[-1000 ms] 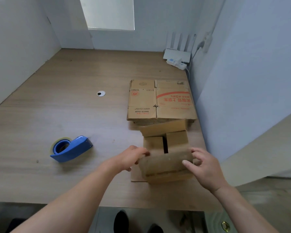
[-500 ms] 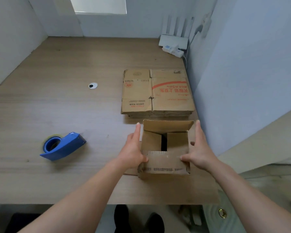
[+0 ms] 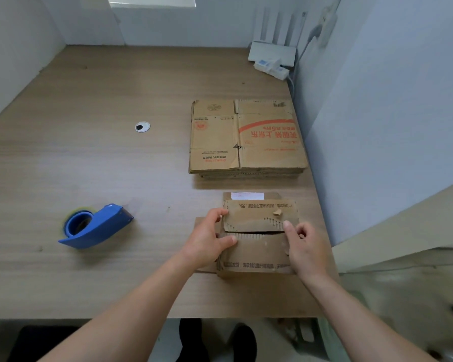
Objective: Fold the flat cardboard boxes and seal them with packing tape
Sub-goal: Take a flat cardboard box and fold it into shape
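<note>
Near table edge: small brown cardboard box [image 3: 256,254], top flaps folded down, gripped at its sides by left hand [image 3: 207,244] and right hand [image 3: 306,252], fingers curled on it and thumbs on the flaps. Blue plastic tape dispenser [image 3: 94,227] lies at 9 o'clock, well apart. Stack of flat printed cardboard boxes [image 3: 246,137] sits near at 12 o'clock, with a white router [image 3: 271,52] beyond on the wooden table [image 3: 89,126].

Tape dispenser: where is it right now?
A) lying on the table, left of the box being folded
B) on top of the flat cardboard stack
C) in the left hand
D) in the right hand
A: the blue tape dispenser lies on the table, apart from the left hand and right hand, which both hold the box.
</note>
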